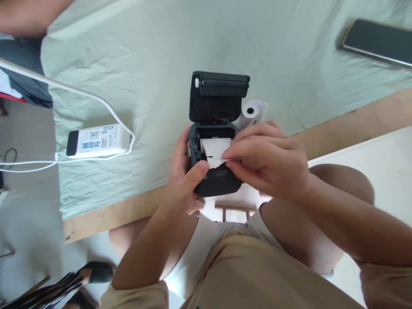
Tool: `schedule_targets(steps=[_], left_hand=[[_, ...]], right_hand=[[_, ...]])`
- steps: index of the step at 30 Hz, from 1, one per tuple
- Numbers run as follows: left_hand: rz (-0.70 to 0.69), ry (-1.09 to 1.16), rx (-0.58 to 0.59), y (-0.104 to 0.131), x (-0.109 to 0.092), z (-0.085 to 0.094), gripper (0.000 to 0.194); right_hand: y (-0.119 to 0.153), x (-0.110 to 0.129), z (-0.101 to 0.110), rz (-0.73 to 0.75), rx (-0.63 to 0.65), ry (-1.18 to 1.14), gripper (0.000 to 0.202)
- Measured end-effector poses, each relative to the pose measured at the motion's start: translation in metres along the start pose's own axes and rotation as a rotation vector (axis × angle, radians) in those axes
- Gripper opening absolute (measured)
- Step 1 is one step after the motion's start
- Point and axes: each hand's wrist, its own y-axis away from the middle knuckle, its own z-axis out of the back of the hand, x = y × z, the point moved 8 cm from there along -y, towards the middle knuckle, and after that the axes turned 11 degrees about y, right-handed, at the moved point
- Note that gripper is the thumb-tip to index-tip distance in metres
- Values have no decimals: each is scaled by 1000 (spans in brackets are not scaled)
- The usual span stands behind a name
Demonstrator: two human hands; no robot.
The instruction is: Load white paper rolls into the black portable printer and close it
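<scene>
A small black printer (219,184) stands open at the table's front edge, its lid (215,107) tipped back. My left hand (185,178) wraps round its left side, thumb on the front rim. Inside the printer lies white paper (214,150). My right hand (268,156) pinches the paper's free edge between thumb and fingers, over the printer's right side. A separate white paper roll (249,113) rests on the table just right of the lid, close behind my right hand.
A white power bank (99,140) with white cables (86,92) lies at the left of the green-covered table (154,56). Far right is a dark phone-like device (380,43). Part of another person's arm (32,15) shows at the top left.
</scene>
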Motion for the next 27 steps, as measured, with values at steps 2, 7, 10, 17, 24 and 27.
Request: schedule_targets(steps=[2,7,10,17,24,27], left_hand=[[-4,26,8,0,0,1,68],[-21,-22,36,-3,-1,3,69],[-76,-36,48,-5,-3,5,74],[-40,-35,26,-4,-1,2,73],[-74,-203,35,-3,-4,9,87],[-76,-220,42,-1,-6,9,92]], right_hand=[[1,3,-2,37,10,-6,11],[2,4,-13,87,81,-42,10],[2,4,-9,81,28,-30,13],[3,8,3,62,-96,66,12],[5,10,-7,104,-45,-82,11],[3,-3,3,-31,-85,-58,21]])
